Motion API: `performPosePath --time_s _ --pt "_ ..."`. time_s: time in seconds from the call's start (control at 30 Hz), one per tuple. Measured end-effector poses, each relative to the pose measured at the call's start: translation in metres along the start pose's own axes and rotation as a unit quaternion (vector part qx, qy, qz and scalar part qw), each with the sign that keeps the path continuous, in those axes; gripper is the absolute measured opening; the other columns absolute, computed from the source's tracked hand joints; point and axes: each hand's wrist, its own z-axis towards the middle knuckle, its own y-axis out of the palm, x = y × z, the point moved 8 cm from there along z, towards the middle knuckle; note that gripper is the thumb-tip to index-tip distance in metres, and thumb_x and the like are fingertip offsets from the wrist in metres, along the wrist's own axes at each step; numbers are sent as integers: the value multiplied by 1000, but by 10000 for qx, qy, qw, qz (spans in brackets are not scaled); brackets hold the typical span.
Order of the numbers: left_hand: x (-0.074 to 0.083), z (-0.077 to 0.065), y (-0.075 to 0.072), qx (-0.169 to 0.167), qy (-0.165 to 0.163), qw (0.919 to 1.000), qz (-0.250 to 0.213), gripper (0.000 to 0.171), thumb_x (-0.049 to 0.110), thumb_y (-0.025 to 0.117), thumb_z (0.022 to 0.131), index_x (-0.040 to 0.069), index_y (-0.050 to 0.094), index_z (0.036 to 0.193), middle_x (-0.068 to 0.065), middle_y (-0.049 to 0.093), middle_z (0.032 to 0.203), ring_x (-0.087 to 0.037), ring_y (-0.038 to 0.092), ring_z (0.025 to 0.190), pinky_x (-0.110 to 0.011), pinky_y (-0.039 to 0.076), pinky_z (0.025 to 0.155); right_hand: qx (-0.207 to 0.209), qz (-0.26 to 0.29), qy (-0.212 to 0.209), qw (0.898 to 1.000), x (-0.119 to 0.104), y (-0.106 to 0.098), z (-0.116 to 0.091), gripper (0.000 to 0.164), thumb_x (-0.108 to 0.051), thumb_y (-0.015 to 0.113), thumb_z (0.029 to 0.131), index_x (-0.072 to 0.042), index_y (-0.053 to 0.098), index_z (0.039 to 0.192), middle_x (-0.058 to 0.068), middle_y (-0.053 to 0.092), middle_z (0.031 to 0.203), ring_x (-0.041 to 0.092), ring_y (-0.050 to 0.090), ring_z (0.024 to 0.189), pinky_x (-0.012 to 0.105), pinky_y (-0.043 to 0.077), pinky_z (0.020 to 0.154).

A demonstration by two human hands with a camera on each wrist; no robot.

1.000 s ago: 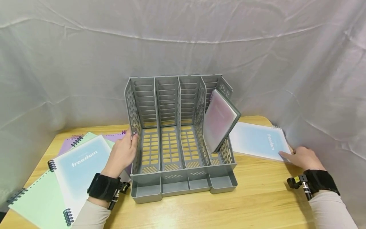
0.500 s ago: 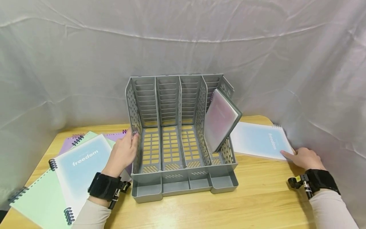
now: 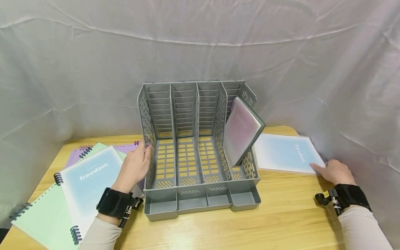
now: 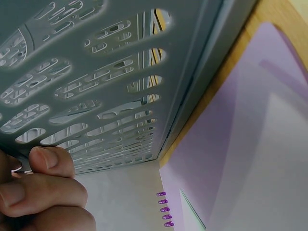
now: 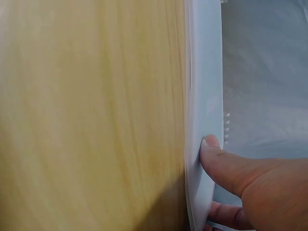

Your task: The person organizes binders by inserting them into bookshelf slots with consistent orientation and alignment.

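Note:
A grey file organizer [image 3: 187, 184] with upright dividers stands mid-table. My left hand [image 3: 134, 166] grips its left side wall; in the left wrist view, curled fingers [image 4: 53, 187] lie against the slotted panel. At the right, a blue spiral notebook [image 3: 281, 152] marked "freedom" lies flat, its left end partly behind the organizer. My right hand [image 3: 337, 172] pinches its near right corner. In the right wrist view the thumb [image 5: 226, 163] presses on the cover, with other fingers at the edge below. A pink-covered notebook [image 3: 240, 128] leans in the organizer's rightmost compartment.
On the left lie overlapping spiral notebooks: a blue one [image 3: 90, 180] on top, green ones [image 3: 47, 215] beneath, and purple ones [image 3: 73, 156] behind. Small open trays [image 3: 160, 208] run along the organizer's front. A grey curtain [image 3: 200, 41] hangs behind and at both sides.
My right hand and the blue notebook under its thumb have slid slightly to the right. The left hand keeps its grip on the organizer wall.

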Motion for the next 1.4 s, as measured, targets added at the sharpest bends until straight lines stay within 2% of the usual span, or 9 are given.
performPosePath --time_s 0.13,0.27,0.4,0.5,0.6,0.8,1.0,1.3,1.4 --pt "0 0 0 10 17 10000 -18 44 31 31 118 2 43 150 -22 67 87 -42 74 87 -62 59 77 233 26 34 9997 -2 -3 -2 59 -50 59 108 -10 43 68 4 35 64 27 45 63 41 33 65" --pt "-1 0 0 -9 0 10000 -20 44 31 31 118 3 43 150 -20 65 84 -42 73 86 -62 59 77 323 146 203 9992 -1 -6 -2 67 -49 62 107 17 57 95 34 56 84 49 57 76 54 44 70" --pt "-1 0 0 -20 -21 10000 -13 43 30 32 118 3 43 150 -23 67 87 -47 74 91 -64 59 80 173 375 527 9978 1 -4 -2 89 -52 57 108 31 38 134 53 47 122 69 51 105 71 46 84" --pt "0 0 0 -8 -1 10000 -1 44 30 32 118 2 43 150 -27 70 93 -51 74 96 -66 58 83 110 528 690 9962 1 -3 -4 94 -53 53 109 31 28 142 53 41 128 72 45 113 75 43 89" --pt "0 0 -1 -1 20 10000 4 44 30 32 118 2 43 151 -26 69 92 -50 74 95 -66 58 82 316 603 581 9960 -3 -6 -6 86 -51 56 109 27 33 135 49 45 118 67 49 104 70 44 84" --pt "0 1 -1 -26 -1 10000 3 45 28 34 118 2 42 153 -15 60 76 -41 73 85 -63 59 79 1018 754 321 9914 -11 -19 -11 57 -45 66 106 5 39 107 21 45 91 43 50 86 46 34 72" --pt "0 0 -1 -48 -29 10000 7 45 29 34 118 2 41 154 -15 59 75 -39 72 82 -62 59 78 1164 1059 421 9866 -9 -23 -7 60 -46 65 105 10 45 116 34 54 108 50 52 95 46 38 74" --pt "0 0 -1 32 56 10000 -37 48 29 35 118 3 40 158 -30 72 101 -42 74 84 -63 60 78 1667 1851 733 9657 -14 -31 -3 46 -37 63 103 6 52 116 37 55 124 51 49 108 42 35 80" --pt "-1 1 -1 44 61 10000 -3 48 28 36 118 3 40 158 -25 68 88 -37 70 77 -59 59 73 1713 2014 815 9610 -17 -33 -2 40 -33 61 103 5 52 112 36 55 124 47 50 106 37 34 78"
